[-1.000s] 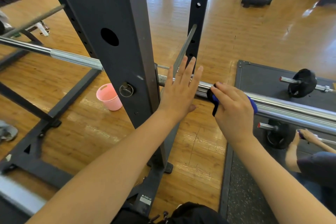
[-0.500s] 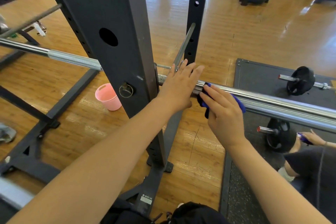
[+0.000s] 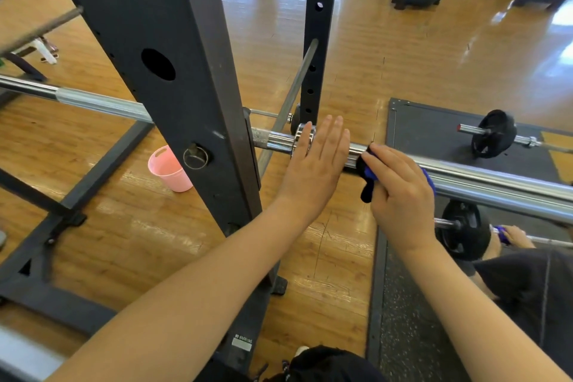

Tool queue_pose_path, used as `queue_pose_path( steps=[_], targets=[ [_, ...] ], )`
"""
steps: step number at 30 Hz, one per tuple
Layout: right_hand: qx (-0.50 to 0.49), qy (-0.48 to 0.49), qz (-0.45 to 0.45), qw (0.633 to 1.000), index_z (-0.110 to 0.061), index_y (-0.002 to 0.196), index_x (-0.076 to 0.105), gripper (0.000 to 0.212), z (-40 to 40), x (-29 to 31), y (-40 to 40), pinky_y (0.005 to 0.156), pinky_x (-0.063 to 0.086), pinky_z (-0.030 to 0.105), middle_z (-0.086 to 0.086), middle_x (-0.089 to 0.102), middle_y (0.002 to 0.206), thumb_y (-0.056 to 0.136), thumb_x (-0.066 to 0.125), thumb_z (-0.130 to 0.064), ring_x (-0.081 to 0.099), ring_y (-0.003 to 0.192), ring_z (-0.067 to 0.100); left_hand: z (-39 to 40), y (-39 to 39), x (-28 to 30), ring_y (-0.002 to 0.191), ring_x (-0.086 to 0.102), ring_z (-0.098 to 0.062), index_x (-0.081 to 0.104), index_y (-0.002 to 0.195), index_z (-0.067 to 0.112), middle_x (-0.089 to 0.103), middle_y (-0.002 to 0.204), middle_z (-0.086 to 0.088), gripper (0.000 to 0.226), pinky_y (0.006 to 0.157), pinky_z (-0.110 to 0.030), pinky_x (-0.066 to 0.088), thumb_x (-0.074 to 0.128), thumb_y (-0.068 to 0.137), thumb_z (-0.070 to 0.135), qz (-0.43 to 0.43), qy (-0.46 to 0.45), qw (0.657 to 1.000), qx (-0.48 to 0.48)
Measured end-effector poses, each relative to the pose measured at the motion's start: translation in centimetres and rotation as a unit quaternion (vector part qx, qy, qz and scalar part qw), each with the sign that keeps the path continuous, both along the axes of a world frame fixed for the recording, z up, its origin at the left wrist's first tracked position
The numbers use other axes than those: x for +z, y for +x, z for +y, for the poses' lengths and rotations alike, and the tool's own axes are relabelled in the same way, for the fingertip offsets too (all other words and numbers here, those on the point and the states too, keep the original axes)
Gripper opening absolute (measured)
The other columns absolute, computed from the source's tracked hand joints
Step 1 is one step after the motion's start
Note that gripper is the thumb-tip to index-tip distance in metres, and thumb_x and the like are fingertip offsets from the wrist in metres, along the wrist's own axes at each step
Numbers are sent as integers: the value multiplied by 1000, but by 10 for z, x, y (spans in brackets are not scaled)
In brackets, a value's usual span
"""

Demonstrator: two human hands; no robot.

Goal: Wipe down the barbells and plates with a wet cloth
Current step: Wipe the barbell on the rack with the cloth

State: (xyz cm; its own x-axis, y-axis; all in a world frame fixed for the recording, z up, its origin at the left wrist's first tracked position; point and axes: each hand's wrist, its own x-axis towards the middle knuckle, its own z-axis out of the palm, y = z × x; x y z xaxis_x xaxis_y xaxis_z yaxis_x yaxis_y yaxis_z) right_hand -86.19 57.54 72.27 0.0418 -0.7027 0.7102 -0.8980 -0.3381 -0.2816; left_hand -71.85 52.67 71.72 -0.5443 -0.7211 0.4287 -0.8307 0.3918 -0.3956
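A chrome barbell (image 3: 496, 183) lies across the dark rack upright (image 3: 186, 102), its sleeve running off to the right. My left hand (image 3: 316, 164) lies flat with straight fingers on the bar at its collar, just right of the upright. My right hand (image 3: 400, 192) grips a blue and black cloth (image 3: 367, 178) and presses it against the sleeve right beside my left hand. Two smaller barbells with black plates lie on the mat, one plate (image 3: 493, 138) far and one plate (image 3: 462, 231) near.
A pink bucket (image 3: 169, 169) stands on the wooden floor behind the rack upright. A second rack post (image 3: 316, 25) rises beyond the bar. On the dark rubber mat (image 3: 428, 130) at right, another person's hand (image 3: 511, 236) holds a blue cloth on the near small barbell.
My right hand has slid the cloth left along the sleeve toward the collar. My left hand has settled flat onto the bar.
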Motion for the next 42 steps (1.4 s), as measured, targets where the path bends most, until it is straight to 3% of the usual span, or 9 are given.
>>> queue_pose_path(
  steps=[5, 10, 18, 22, 25, 30, 33, 37, 42],
  targets=[
    [-47, 15, -45, 998, 2, 111, 67, 31, 5, 6, -10, 98, 40, 33, 16, 66, 114, 84, 49, 1, 61, 107, 32, -14, -2, 19, 137, 36, -28, 38, 141, 4, 43, 145, -13, 57, 112, -49, 21, 26, 86, 16, -17, 16, 999, -23],
    [12, 20, 2, 1000, 2, 110, 67, 36, -3, 13, 15, 95, 47, 40, 17, 66, 113, 86, 44, -11, 62, 107, 32, -16, -1, 23, 134, 41, -27, 45, 136, 6, 49, 141, -11, 57, 111, -49, 24, 30, 85, 25, -28, 32, 999, -26],
    [-56, 9, -24, 998, 1, 107, 69, 34, 9, 4, -4, 98, 41, 33, 16, 67, 113, 85, 44, -4, 62, 108, 31, -7, -1, 36, 145, 7, -33, 8, 148, -1, 12, 156, -19, 71, 113, -53, -5, 46, 95, 27, -64, 116, 991, 2],
    [-37, 70, -83, 993, 1, 111, 67, 34, -2, 21, 13, 95, 41, 32, 15, 67, 113, 80, 57, 9, 62, 107, 30, -7, -1, 38, 145, 6, -32, 10, 147, 0, 13, 156, -18, 70, 113, -53, -5, 47, 95, 28, -50, 124, 991, 2],
    [-22, 77, -35, 996, 1, 109, 68, 34, -4, 17, 17, 95, 43, 36, 16, 67, 112, 77, 64, 11, 63, 106, 32, -6, -2, 38, 145, 7, -32, 13, 147, 1, 15, 156, -17, 70, 113, -52, -7, 49, 94, 28, -41, 133, 990, 1],
    [-59, 39, -31, 997, 2, 108, 68, 39, 9, 7, -6, 97, 42, 38, 16, 67, 113, 85, 40, -12, 62, 108, 33, -7, -1, 35, 145, 7, -32, 13, 147, 1, 15, 156, -17, 73, 113, -53, -6, 52, 92, 29, -41, 134, 990, -3],
    [-64, 34, -42, 997, 2, 107, 69, 42, 8, 11, -4, 95, 42, 37, 16, 68, 110, 84, 37, -12, 63, 105, 33, -6, -1, 35, 145, 11, -31, 17, 147, 2, 19, 155, -16, 83, 111, -52, -7, 61, 86, 39, -36, 135, 990, 0],
    [-25, 31, -12, 999, 3, 107, 69, 27, 6, 15, 12, 93, 47, 44, 19, 67, 110, 82, 59, 1, 63, 105, 35, -6, 0, 35, 144, 16, -30, 22, 146, 3, 25, 154, -14, 94, 111, -53, -6, 64, 79, 55, -42, 120, 992, 5],
    [-36, 46, 12, 998, 4, 108, 67, 36, 12, 8, -11, 95, 44, 44, 21, 65, 113, 73, 69, 14, 61, 108, 37, -7, -1, 34, 145, 12, -31, 18, 146, 2, 22, 155, -15, 90, 112, -53, -5, 59, 84, 53, -56, 122, 991, -2]
  ],
)
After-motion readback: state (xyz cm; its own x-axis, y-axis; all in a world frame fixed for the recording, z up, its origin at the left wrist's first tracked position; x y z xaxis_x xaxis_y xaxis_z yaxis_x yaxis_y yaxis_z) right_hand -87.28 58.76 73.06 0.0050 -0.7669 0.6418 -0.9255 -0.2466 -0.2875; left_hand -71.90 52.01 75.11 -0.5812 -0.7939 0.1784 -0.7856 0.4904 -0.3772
